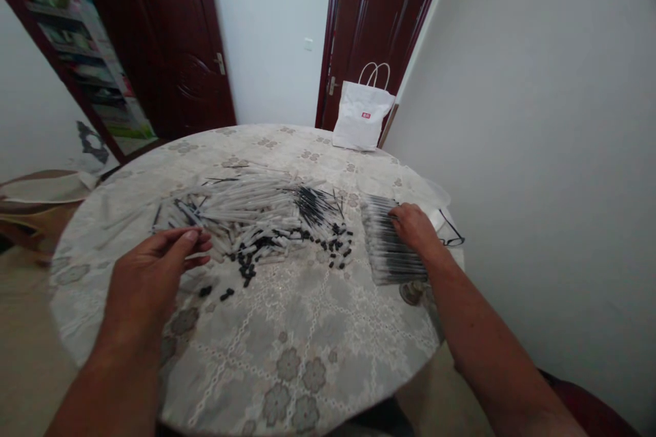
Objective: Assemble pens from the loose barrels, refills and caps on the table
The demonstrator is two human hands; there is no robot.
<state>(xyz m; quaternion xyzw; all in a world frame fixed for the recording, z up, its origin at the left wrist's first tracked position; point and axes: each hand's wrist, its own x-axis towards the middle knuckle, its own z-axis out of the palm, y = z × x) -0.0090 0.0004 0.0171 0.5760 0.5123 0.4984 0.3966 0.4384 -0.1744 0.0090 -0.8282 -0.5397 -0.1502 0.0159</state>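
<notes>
Right grip (408, 224) — at tubes (385, 249) (rowed)

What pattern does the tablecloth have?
The tablecloth has greyish flowers on a pale ground, best seen in the head view.

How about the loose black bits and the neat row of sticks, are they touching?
Apart. The head view shows a strip of tablecloth between the black bits and the neat row of sticks.

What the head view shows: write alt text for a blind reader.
A person's right hand is at a row of slim sticks; the left hand is near scattered white tubes and small black pieces on a patterned tablecloth. A white bag stands behind.
</notes>
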